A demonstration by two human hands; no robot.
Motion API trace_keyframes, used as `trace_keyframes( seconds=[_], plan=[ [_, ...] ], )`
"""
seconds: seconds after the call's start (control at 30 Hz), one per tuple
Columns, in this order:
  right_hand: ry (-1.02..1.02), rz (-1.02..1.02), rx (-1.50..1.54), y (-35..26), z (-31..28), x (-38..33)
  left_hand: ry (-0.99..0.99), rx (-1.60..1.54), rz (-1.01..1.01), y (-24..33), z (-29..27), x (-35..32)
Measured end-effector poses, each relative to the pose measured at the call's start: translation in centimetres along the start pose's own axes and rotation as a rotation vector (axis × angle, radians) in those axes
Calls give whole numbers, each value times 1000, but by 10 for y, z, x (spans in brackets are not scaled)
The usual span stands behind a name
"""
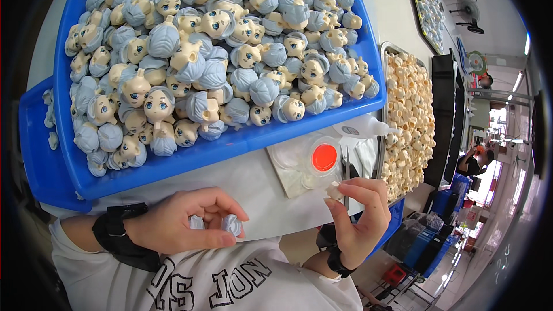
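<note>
My left hand [187, 219] is curled around grey-blue doll hair pieces [231, 225], one at the fingertips and another deeper in the palm. Between the thumb and fingertips of my right hand [366, 210] is a small cream doll head part [334, 191]. It hangs over the white table, just below a round container with a bright red disc [324, 156]. Tweezers [346, 167] lie beside that container, partly behind my right fingers. In front of me stands a large blue bin [230, 145], heaped with doll heads [158, 105] that have grey-blue hair and painted eyes.
A white squeeze bottle [362, 126] lies between the bin and a metal tray [380, 161] full of cream parts. Another blue bin [34, 155] sits under the large one at left. Farther right are a black rack [446, 121] and a person [475, 161].
</note>
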State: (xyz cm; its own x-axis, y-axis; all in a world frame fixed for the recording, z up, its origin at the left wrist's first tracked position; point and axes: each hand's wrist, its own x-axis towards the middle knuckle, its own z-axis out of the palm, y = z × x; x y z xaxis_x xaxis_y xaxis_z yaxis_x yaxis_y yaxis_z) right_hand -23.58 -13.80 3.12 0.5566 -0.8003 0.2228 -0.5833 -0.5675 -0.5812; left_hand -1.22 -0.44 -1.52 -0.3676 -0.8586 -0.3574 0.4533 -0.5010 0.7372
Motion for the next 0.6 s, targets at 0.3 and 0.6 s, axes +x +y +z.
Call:
trace_keyframes(
  seconds=[0.3,0.6],
  plan=[
    [121,-19,158,-6,8,-16,103,60,26,7,2,-1],
    [-179,-218,467,-39,41,-20,87,41,88,0,1,0]
  ],
)
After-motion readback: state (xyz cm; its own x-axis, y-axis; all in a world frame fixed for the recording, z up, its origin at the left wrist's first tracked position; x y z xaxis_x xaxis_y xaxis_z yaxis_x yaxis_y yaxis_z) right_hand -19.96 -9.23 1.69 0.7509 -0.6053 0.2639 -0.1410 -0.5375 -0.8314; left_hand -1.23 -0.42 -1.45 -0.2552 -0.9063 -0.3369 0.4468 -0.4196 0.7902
